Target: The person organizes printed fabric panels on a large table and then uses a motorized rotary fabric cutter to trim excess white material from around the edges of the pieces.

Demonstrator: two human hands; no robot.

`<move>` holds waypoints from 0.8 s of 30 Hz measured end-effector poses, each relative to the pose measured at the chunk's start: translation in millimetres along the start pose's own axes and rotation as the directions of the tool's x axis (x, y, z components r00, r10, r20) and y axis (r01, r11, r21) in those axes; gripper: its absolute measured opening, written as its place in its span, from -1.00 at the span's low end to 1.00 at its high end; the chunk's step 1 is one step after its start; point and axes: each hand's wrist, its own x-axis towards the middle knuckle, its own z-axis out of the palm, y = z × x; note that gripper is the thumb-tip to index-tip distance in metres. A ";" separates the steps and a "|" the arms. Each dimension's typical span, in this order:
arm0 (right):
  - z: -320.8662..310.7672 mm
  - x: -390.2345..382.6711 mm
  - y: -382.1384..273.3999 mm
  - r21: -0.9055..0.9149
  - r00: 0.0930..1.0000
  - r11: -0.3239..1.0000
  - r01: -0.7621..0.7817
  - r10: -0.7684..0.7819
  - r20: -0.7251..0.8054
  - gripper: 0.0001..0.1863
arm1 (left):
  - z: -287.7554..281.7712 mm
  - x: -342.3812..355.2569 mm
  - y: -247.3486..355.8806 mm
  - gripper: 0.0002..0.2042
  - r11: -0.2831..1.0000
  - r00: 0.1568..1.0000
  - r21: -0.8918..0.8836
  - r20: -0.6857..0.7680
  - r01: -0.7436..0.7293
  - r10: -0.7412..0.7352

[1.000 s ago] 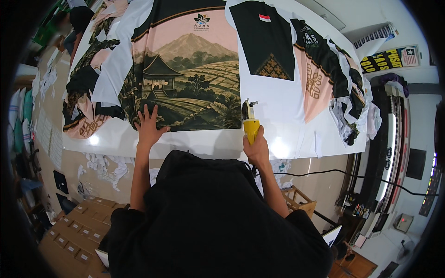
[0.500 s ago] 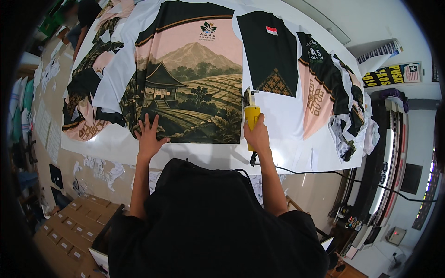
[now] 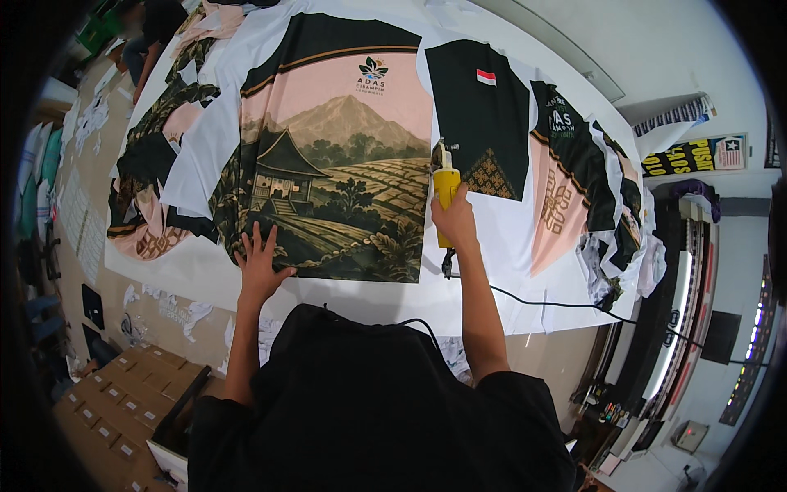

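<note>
A large printed fabric panel (image 3: 344, 164) with a mountain, a hut and terraced fields lies flat in front of me. My left hand (image 3: 261, 266) presses on its lower left part, fingers spread. On the panel's right edge, my right hand (image 3: 453, 220) grips a yellow electric fabric cutter (image 3: 446, 184), its metal head pointing away from me. A black cord (image 3: 541, 302) trails from the cutter's rear off to the right. Right of the cutter, a dark green panel (image 3: 475, 115) with a small red-and-white patch and a gold patterned corner lies on white fabric.
More printed pieces in pink and dark green (image 3: 561, 164) lie at the right of the white table (image 3: 180, 271), with crumpled pieces (image 3: 156, 189) at the left. Cardboard boxes (image 3: 115, 410) stand at lower left. Another person (image 3: 156, 33) is at the far left. Scraps litter the floor.
My right hand has pushed the cutter farther along the panel's right edge, away from me. My left hand stays in place on the fabric. The whole view has shifted slightly.
</note>
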 end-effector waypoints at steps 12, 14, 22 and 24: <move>-3.8 91.1 -13.5 -0.025 0.999 0.999 0.024 -0.025 -0.026 -0.27 | -1.3 -0.8 0.2 0.11 1.000 1.000 -0.027 0.002 0.009 -0.009; -2.4 102.0 -15.9 -0.005 0.999 1.000 0.016 -0.016 -0.034 -0.27 | -2.4 -1.6 1.1 0.11 1.000 1.000 -0.020 0.002 0.012 -0.012; -9.7 147.8 -24.5 -0.030 0.998 0.998 0.060 -0.061 -0.026 -0.30 | -5.2 -0.7 5.3 0.12 0.999 0.999 -0.038 -0.010 0.034 -0.034; -10.8 156.7 -27.9 -0.045 0.998 0.997 0.056 -0.058 -0.028 -0.31 | -5.9 -1.0 5.5 0.12 0.999 0.999 -0.030 -0.015 0.030 -0.031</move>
